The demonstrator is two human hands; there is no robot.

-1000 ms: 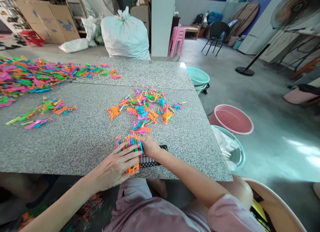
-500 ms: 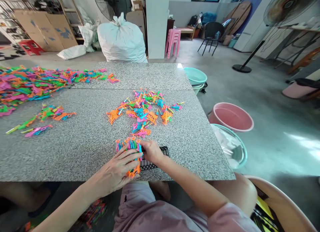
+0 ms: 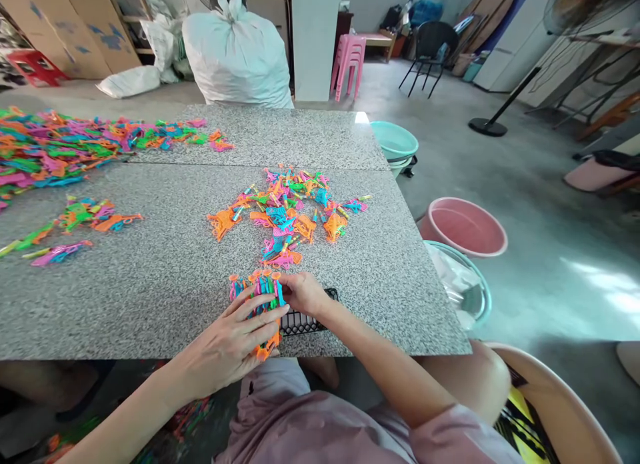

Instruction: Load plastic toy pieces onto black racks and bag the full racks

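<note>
One packed row of bright plastic pieces (image 3: 265,287) in the left hand (image 3: 227,344)

Nearest of all, a mauve shirt (image 3: 320,431) and, at lower right, a big tan tub (image 3: 560,397) with yellow and black inside. Below the table on the left, more coloured bits (image 3: 195,414), dim in the shadow. At the near edge of the speckled grey table (image 3: 150,277), the left hand clamped on the row, long fingers slightly fanned across it, orange discs showing along the top and more orange beneath the fingers. At the row's right end, the right hand (image 3: 305,295), thumb and fingertips close together; impossible to tell whether pinching a single piece. Partly hidden beneath that hand and wrist, a black latticed tray (image 3: 300,324), visible only to the right of the row. Just beyond on the tabletop, a loose pile (image 3: 305,229) in orange, pink, blue and green. Off to the left, a smaller cluster (image 3: 75,214). On the floor at right, a turquoise basin (image 3: 487,307) with clear plastic in it, then a pink basin (image 3: 465,225). Farther back on the table, at far left, a broad heap (image 3: 55,151) in the same colours. Past the far edge, a knotted white sack (image 3: 237,61), and, deeper in the room, stacked pink stools (image 3: 350,54) and a black chair (image 3: 435,47)
</note>
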